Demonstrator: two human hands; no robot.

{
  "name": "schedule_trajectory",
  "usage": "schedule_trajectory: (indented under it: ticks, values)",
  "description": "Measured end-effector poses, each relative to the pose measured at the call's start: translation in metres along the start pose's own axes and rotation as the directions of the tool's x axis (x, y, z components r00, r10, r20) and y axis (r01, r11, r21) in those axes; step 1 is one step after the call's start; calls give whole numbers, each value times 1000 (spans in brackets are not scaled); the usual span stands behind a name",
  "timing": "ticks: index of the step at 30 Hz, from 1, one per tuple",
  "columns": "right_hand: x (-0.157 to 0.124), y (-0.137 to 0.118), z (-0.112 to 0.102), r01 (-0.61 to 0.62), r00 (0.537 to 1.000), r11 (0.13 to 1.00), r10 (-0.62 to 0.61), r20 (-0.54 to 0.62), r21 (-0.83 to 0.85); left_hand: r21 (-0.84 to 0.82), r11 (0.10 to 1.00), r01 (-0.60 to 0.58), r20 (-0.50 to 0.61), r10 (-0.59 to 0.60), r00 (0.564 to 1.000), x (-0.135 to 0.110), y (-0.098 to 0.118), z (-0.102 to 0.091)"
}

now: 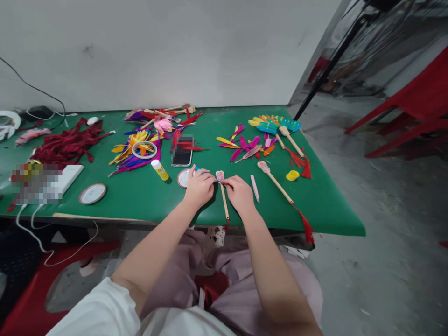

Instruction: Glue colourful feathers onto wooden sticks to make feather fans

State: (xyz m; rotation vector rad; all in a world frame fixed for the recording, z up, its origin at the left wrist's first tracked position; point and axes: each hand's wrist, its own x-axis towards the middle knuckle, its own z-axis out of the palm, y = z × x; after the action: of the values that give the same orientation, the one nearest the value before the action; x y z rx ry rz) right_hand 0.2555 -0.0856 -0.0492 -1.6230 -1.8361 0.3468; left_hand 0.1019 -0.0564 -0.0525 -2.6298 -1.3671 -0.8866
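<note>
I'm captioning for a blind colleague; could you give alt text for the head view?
A person's left hand and right hand meet at the pinkish head of a slim wooden stick over a green table. Around them lie bright feathers, a second wooden stick with a red tassel, and a white-capped yellow tube.

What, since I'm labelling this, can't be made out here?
All in the head view:
Blue object: shape mostly covered by the left hand.
Whether the right hand grips or just touches the pale wooden stick: too small to tell.
Yellow, white-capped glue stick: label too small to read.
Red plastic chair: cut off by the right edge.
</note>
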Motion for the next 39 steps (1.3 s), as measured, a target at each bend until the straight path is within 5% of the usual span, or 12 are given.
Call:
schedule_trajectory:
  ticks: [39]
  values:
    - [-1,1,-4,-87,996,995,86,-28,-39,87,993,-83,53,78,996,1,1,-2]
